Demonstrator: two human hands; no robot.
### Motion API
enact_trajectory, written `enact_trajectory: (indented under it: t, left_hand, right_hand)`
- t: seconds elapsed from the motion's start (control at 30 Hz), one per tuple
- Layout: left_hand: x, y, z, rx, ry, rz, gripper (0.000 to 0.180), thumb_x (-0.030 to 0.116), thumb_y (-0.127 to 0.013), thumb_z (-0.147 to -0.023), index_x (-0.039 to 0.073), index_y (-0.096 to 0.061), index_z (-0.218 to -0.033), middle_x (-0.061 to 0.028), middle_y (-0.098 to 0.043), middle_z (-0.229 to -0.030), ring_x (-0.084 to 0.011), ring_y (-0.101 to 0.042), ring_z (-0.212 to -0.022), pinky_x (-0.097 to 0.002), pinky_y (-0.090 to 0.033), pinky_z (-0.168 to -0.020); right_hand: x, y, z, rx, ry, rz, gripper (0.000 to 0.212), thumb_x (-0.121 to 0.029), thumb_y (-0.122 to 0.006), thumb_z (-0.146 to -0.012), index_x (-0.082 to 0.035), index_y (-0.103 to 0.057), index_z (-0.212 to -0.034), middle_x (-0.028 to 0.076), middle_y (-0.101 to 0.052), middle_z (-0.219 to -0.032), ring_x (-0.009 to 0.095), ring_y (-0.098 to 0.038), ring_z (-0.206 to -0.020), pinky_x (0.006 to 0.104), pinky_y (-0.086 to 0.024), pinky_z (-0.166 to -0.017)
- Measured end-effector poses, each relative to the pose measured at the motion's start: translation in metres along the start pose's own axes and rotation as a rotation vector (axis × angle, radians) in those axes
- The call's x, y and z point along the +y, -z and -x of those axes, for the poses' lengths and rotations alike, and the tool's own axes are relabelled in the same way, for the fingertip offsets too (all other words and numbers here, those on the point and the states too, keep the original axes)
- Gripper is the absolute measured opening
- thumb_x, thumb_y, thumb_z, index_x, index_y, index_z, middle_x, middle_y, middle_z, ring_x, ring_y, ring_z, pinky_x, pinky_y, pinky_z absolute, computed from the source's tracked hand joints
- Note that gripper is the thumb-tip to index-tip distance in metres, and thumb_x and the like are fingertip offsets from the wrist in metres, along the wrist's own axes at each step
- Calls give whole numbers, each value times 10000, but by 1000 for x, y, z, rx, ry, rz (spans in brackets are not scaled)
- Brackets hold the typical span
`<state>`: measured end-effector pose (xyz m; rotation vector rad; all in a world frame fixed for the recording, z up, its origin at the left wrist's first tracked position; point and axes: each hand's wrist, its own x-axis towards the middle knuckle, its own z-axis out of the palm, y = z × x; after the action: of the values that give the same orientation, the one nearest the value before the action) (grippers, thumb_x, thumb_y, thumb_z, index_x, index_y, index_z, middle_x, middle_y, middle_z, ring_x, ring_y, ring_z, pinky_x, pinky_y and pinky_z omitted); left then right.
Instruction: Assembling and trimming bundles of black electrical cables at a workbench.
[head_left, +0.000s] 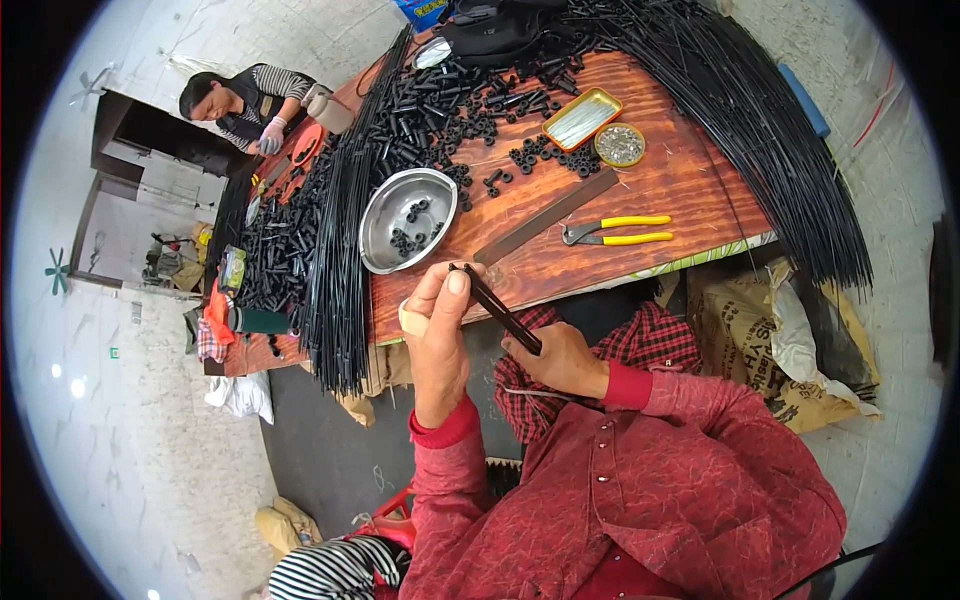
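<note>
My left hand [436,325] is raised over the table's near edge, thumb and fingers pinched on the upper end of a slim black rod piece [505,312]. A pale wrap covers part of one finger. My right hand [562,360] is closed around the lower end of that black piece, which slants between the two hands; whether it is one part or several side by side I cannot tell. Beyond my left hand stands an oval steel bowl [372,245] holding small black ring-shaped parts. A flat dark bar [548,215] lies just past my fingertips.
Cutting pliers with yellow handles [638,230] lie right of the bar. Behind are a yellow tray of thin pins [583,118] and a round dish of metal bits [620,146]. Long black rods [770,130] overhang the table's right; another bundle [338,270] hangs left. A co-worker [250,105] sits far left.
</note>
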<state>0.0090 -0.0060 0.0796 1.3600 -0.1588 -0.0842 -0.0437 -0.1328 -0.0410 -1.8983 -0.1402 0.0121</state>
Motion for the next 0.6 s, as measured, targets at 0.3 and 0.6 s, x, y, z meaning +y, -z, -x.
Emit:
enact_trajectory:
  t: [0.3,0.6]
  left_hand:
    - [15,8,-6,-99,156,166,340,213,-636,-911,-53,-643,-1122,-84,-675,-969,-140,-633,-856,-277,-489,-821]
    - [22,0,-2,-50,178,135,405,185,-604,-918,-93,-600,-1212,-102,-679,-999,-177,-668,-890,-302,-551,-832]
  right_hand:
    - [-8,22,-2,-202,-10,111,470,-504,-696,-824,-38,-640,-865,147,-638,-683,344,-639,-631,436,-480,-595]
    - [-47,80,-45,-2,341,-408,254,-226,-720,-866,-4,-657,-972,119,-662,-839,195,-648,-738,309,-496,-649]
